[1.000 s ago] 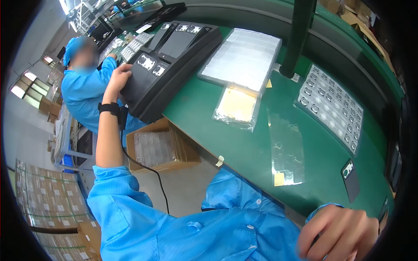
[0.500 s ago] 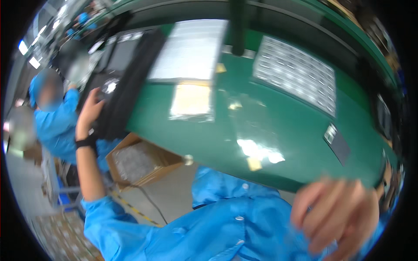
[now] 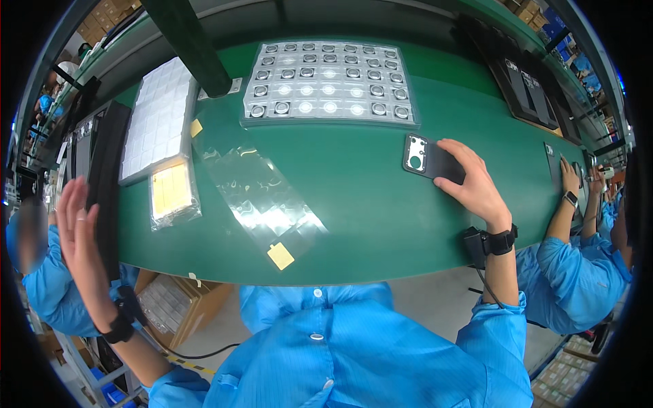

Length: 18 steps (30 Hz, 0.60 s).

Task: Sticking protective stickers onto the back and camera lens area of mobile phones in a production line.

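Note:
My right hand (image 3: 478, 183) grips a dark grey phone back cover (image 3: 443, 160) by its edges, thumb on the near side and fingers on the far side. The cover lies at or just above the green table, its white camera plate with round cutouts facing up and left. My left hand (image 3: 78, 228) is raised beside the table's left edge, fingers stretched out and holding nothing. It is nearest the long black conveyor-like strip (image 3: 109, 197). At the far middle is a clear tray (image 3: 330, 121) with rows of round ring-shaped parts, some pockets without rings.
A white compartment tray (image 3: 156, 112) and a bagged yellowish pad (image 3: 171, 192) lie at left. Clear film (image 3: 265, 197) with a yellow tab lies mid-table. A green post (image 3: 187, 47) rises behind; a cardboard box (image 3: 194, 309) sits below. Co-workers flank both sides, with a black rack (image 3: 527, 92) at far right.
My view has turned rightward. My right hand has come down onto the phone back cover and taken hold of it. My left hand has left the black strip and is now raised, open.

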### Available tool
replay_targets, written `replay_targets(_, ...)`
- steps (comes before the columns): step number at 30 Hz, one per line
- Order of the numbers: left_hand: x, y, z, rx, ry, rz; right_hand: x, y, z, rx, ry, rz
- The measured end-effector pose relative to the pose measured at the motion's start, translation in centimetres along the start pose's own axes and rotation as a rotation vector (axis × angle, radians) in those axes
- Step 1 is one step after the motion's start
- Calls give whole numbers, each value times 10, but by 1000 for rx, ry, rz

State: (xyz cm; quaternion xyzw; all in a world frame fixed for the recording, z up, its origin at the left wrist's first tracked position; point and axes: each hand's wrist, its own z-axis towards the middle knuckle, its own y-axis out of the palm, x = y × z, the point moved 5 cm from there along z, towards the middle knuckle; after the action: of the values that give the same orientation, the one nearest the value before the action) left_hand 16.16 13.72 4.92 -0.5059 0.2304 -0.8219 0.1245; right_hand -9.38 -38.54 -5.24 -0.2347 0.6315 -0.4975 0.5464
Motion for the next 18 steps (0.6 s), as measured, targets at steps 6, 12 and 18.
replay_targets(6,46,123,-39,-207,-156,-595,-15,-6,2,-37,8,15)
replay_targets(12,104,251,-92,-609,-389,-1120,-120,4,17,94,-344,496)
replay_targets(18,70,245,-75,-217,-553,-1478,-208,43,44,-27,-542,543)
